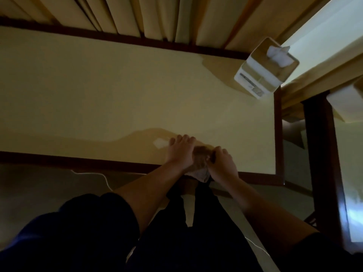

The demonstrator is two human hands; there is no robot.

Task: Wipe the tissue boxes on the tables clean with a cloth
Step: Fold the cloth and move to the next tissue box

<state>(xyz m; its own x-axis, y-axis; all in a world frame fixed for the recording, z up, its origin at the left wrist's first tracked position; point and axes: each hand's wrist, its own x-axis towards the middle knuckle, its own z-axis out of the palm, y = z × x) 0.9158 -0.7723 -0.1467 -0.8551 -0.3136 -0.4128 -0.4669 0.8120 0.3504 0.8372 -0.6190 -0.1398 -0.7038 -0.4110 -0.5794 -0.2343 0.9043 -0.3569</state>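
Head view, looking straight down on a pale table [82,91] edged in dark wood.

Near the table's near edge, toward its right end: left hand [181,152], palm down, fingers straight and slightly spread, pressing flat on the tabletop and on the left part of a crumpled brownish cloth [200,160]. Right hand [223,163] immediately beside it, fingers curled, gripping the right part of the same cloth; one corner of the cloth hanging over the table's near edge between the two wrists. Hands almost touching, separated only by the bunched fabric.

Just beyond the left hand's fingertips: a small pale patch [160,143] on the tabletop; whether paper or a light reflection, impossible to tell.

At the table's far right corner, well apart from both hands: white tissue box [265,68] with a tan top, a white tissue [279,55] protruding from its opening. Box untouched by either hand or the cloth.

Along the table's far edge: folded beige curtains [137,14]. To the right of the table: a second dark-framed table [322,154], only partly visible, with a pale object [345,105] cut off at the frame's edge.

Below the table's near edge: both bare forearms, dark sleeves, dark trousers, and a thin white cable [94,174] on the floor.
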